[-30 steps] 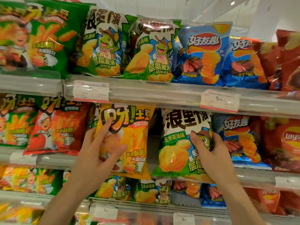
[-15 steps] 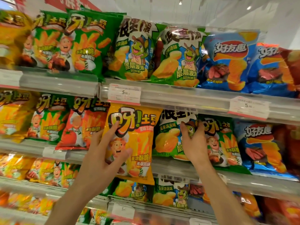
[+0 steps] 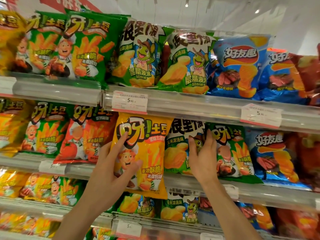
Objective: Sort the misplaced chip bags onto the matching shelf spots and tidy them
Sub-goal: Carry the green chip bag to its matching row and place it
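You face store shelves under a white ceiling. On the middle shelf (image 3: 251,189), your left hand (image 3: 110,172) grips the yellow chip bag (image 3: 147,153), hanging past the front edge. Your right hand (image 3: 202,158) rests spread-fingered on the green turtle chip bag (image 3: 176,153) standing at that edge. Just right stands a green fries bag (image 3: 232,153), then blue bags (image 3: 273,156). A price tag (image 3: 129,102) hangs above.

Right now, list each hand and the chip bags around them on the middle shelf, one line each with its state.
left hand: grips the yellow bag, thumb on its front.
yellow bag: upright, held in front of the shelf edge, overhanging it.
right hand: fingers on the turtle bag.
turtle bag: upright on the shelf.
green fries bag: standing beside it, partly behind the hand.
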The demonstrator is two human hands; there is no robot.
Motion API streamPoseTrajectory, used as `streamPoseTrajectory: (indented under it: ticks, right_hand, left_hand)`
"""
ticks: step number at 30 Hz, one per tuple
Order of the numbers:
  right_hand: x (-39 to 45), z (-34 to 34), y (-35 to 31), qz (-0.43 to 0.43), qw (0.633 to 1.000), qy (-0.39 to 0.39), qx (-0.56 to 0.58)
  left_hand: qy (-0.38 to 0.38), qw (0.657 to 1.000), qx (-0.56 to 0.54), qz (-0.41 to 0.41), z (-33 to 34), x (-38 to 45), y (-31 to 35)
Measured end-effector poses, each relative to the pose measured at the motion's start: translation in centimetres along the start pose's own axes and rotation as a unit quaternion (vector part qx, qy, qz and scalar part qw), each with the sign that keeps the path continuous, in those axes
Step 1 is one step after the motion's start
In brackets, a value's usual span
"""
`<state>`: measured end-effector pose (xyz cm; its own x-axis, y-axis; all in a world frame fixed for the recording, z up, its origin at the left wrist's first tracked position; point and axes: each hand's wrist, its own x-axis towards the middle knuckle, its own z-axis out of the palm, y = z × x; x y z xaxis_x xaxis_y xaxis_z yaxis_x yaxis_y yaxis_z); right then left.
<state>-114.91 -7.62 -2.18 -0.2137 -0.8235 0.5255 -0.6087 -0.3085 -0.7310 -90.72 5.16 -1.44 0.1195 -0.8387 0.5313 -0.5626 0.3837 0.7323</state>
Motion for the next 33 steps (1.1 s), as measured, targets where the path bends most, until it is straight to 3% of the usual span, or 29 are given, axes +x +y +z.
streamPoseTrajectory:
  ticks: [5, 9, 12, 20, 26, 33]
  right_hand:
    - [-2.3, -2.6, -1.7, -0.047, 0.998, 0.011, 0.03]
    - [-5.4, -4.5, -4.3, 0.021, 0.977, -0.134, 0.162]
    - [-6.5, -4.5, -4.9, 0.04, 0.953, -0.238, 0.182]
    - [-7.5, -4.4, -3.2, 0.076, 0.923, -0.284, 0.248]
    - [-9.7, -2.2, -4.1, 0.104, 0.889, -0.35, 0.276]
    - [-13.1, 3.9, -10.0, 0.087, 0.849, -0.429, 0.294]
  left_hand:
    - [-0.011, 0.999, -0.032, -0.013, 0.9, 0.1, 0.3]
    - [-0.016, 0.999, -0.039, -0.022, 2.1, -0.2, 1.4]
    - [-0.019, 0.999, -0.025, -0.034, 3.2, -0.6, 2.4]
    - [-0.009, 0.997, -0.012, -0.077, 4.7, -3.0, 4.0]
    - [0.047, 0.99, 0.005, -0.135, 2.7, -6.6, 4.1]
    - [0.124, 0.975, 0.023, -0.184, -4.5, -9.4, 1.3]
